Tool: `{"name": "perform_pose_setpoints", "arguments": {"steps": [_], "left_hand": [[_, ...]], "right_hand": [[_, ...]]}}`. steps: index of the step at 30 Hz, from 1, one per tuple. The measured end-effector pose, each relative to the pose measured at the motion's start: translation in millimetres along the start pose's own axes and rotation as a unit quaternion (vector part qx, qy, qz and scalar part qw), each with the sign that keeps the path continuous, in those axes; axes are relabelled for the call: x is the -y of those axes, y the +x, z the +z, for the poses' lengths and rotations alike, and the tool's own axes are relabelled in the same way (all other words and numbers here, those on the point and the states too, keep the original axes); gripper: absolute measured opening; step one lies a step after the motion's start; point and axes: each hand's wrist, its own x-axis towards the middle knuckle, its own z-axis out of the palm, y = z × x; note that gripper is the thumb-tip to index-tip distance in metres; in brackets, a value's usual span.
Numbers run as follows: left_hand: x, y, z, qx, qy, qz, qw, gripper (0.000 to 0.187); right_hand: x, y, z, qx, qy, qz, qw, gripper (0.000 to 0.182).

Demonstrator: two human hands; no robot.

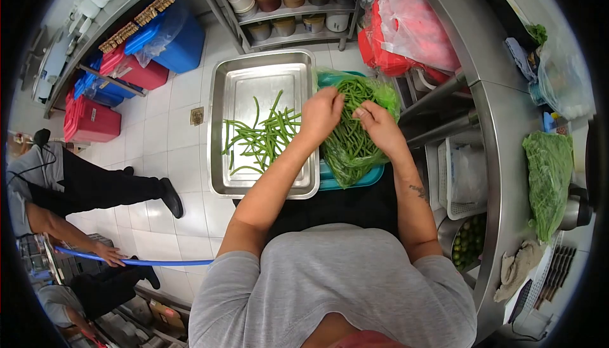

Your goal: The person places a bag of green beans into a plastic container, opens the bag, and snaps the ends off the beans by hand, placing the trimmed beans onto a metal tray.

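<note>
Long green beans [354,142] fill a clear plastic bag [346,175] that lies open on a teal tray [379,173]. Above them, my left hand [321,114] is closed in a pinch on a green bean, which the fingers mostly cover. My right hand [379,126] also pinches at a green bean, a short gap away from the left; its exact hold is hard to see. Left of the bag is a large metal pan [219,104], with shorter green bean pieces [269,137] scattered over its middle and lower part.
To the right runs a steel counter [491,157] with bagged leafy greens [549,180] on it. Lidded tubs fill a shelf [285,10] ahead. Blue and red bins [171,43] line the left. Another person [95,183] stands on the left, one hand at a blue pole [171,262].
</note>
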Motion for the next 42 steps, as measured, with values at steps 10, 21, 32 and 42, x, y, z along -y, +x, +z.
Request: {"name": "perform_pose_setpoints", "arguments": {"steps": [10,21,32,42], "left_hand": [[-15,-4,-5,0.121,-0.146,0.077,0.979,0.014],[7,-2,-5,0.134,0.077,-0.073,0.985,0.027],[-35,-27,8,0.255,-0.402,-0.190,0.859,0.018],[-7,-25,31,0.065,-0.083,-0.115,0.988,0.023]], "right_hand": [[4,-1,-5,0.003,0.161,0.078,0.984,0.018],[10,-2,-12,-0.019,0.572,0.086,0.816,0.021],[4,12,-9,-0.013,0.642,-0.016,0.766,0.023],[39,-4,17,-0.086,0.523,-0.112,0.840,0.026]]}}
